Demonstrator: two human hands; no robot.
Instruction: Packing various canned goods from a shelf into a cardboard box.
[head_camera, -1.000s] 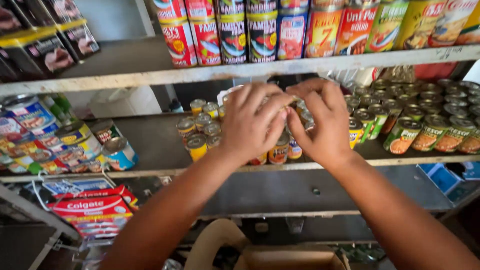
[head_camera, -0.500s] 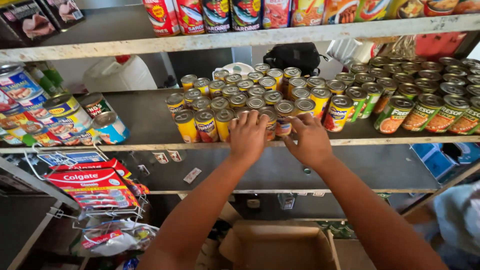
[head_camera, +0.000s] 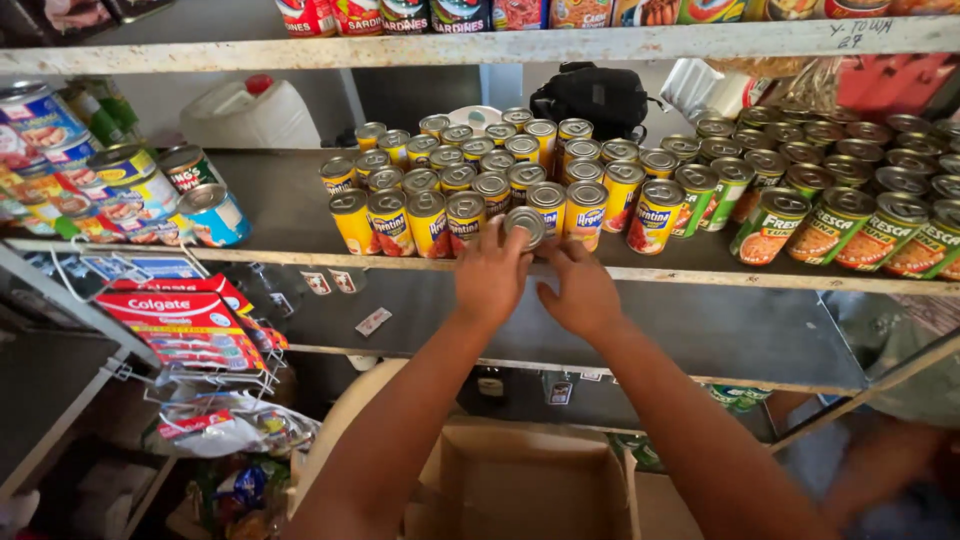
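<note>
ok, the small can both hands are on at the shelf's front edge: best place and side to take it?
Probably the small can is best gripped by its round side wall, just under the lid rim, coming from the open front of the shelf. It stands upright at the front edge, with yellow-labelled cans packed close beside and behind, so only the front is free. The left hand and right hand come in that way.

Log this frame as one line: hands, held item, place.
left hand: grips small silver-lidded tin can | right hand: touches same can | place: front edge of grey metal shelf, yellow-labelled cans behind
</note>
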